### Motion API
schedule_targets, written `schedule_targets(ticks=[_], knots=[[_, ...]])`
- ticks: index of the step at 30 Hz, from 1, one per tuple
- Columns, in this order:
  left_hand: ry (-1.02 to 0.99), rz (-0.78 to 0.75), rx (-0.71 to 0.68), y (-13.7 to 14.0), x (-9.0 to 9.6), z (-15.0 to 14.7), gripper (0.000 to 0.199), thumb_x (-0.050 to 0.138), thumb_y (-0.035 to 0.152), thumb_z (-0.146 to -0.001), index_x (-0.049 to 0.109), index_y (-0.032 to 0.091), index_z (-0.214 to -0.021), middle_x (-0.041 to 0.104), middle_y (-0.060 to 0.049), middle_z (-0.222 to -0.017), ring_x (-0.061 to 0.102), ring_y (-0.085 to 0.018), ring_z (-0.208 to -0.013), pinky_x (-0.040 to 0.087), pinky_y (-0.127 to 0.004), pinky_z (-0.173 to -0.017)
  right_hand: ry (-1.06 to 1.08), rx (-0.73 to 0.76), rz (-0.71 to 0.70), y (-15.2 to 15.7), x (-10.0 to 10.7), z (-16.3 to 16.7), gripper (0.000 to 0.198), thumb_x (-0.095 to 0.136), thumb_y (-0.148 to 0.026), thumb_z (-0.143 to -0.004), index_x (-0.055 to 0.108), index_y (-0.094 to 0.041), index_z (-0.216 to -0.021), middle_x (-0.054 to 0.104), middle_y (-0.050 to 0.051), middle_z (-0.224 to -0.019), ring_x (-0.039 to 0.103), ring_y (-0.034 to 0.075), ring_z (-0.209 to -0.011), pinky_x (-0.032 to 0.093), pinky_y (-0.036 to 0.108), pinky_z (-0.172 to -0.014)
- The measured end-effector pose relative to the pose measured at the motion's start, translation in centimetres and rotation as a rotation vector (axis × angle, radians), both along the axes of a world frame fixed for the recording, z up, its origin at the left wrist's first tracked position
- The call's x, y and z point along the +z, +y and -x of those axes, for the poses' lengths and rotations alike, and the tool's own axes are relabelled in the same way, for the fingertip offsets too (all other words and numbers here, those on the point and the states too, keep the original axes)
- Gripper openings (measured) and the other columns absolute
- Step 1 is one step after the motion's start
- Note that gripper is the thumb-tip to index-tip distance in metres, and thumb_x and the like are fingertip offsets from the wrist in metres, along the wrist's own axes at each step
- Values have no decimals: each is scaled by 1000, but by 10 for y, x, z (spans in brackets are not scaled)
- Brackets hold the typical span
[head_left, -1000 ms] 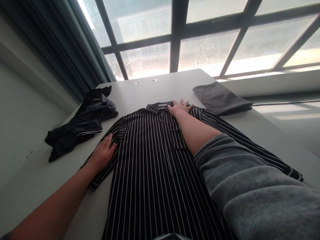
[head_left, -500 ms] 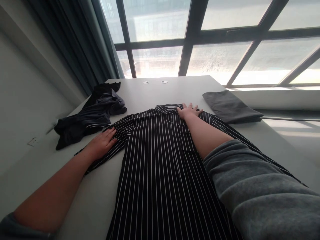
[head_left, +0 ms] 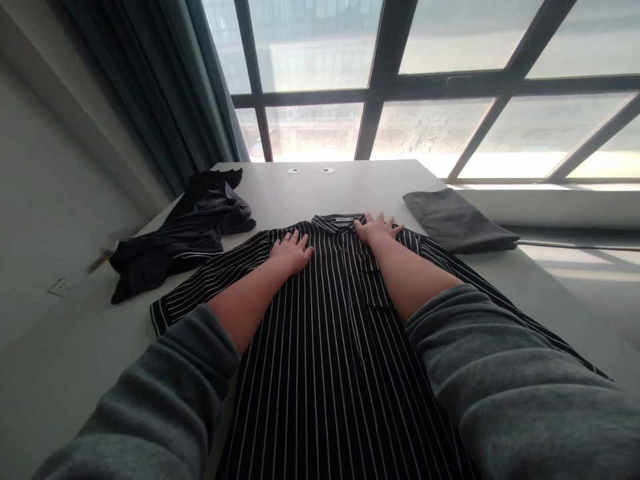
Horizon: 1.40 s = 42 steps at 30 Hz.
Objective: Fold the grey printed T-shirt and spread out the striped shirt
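Note:
A black shirt (head_left: 320,333) with thin white stripes lies spread face up, collar at the far end and hem running out of view near me. My left hand (head_left: 291,253) rests flat, fingers spread, on the shirt's left shoulder and upper chest. Just beside the collar, my right hand (head_left: 377,229) lies palm down with fingers apart on the right shoulder. Neither hand grips the cloth. The shirt's left sleeve extends toward the left, partly behind my forearm; my right arm covers part of the front and the right sleeve.
A white table (head_left: 280,193) carries the shirt. Crumpled dark clothes (head_left: 185,230) lie at its left edge, and a folded grey cloth (head_left: 457,220) sits at the right. Beyond stand large windows (head_left: 320,130) and a dark curtain (head_left: 150,87).
My left hand has moved from the left sleeve up and right onto the shoulder and chest. That sleeve now lies flatter, its cuff showing. My right hand stays in place.

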<state>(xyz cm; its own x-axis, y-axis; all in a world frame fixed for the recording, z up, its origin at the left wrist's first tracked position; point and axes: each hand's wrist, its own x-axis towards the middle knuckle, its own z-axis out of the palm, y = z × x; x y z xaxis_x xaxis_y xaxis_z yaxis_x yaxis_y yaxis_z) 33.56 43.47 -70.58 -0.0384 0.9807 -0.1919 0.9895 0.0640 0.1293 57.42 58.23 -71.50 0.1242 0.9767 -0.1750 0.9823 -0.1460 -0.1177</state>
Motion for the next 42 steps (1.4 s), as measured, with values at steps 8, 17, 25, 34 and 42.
schedule_targets(ticks=[8, 17, 25, 34, 42], knots=[[-71, -57, 92, 26, -21, 23, 73, 21, 69, -100, 28, 41, -167, 11, 2, -177, 10, -31, -166, 7, -62, -133, -14, 16, 40, 2, 4, 1, 83, 15, -79, -98, 12, -39, -171, -2, 8, -175, -1, 46, -162, -2, 81, -121], [-72, -65, 101, 32, -26, 29, 73, 20, 70, -100, 29, 41, -167, 13, 3, -177, 11, -29, -166, 8, -58, -135, 4, 11, 13, 23, -3, -26, 79, 7, -73, -101, 12, -38, -171, -1, 6, -176, 2, 40, -164, -3, 75, -126], [-62, -44, 125, 28, -17, 21, 75, 21, 69, -100, 25, 40, -168, 14, 1, -177, 11, -30, -165, 9, -61, -134, -15, -31, -1, 40, -7, -48, 74, 6, -58, -103, 12, -34, -172, 0, 5, -176, 3, 36, -165, 2, 73, -128], [17, 148, 209, 69, 14, -17, 78, 22, 77, -94, 26, 46, -166, 26, -9, -174, 34, -49, -153, 26, -75, -120, 38, -59, -121, 36, -13, -50, 73, 12, -52, -103, 28, -26, -170, 14, 10, -174, 14, 31, -164, 10, 60, -134], [-44, 16, 364, 65, -9, -27, 77, 18, 75, -94, 27, 48, -165, 15, -5, -177, 12, -57, -157, 14, -88, -113, 32, 36, -228, 36, -16, -48, 69, 13, -45, -104, 55, -16, -151, 41, 14, -160, 34, 29, -150, 25, 51, -130]])
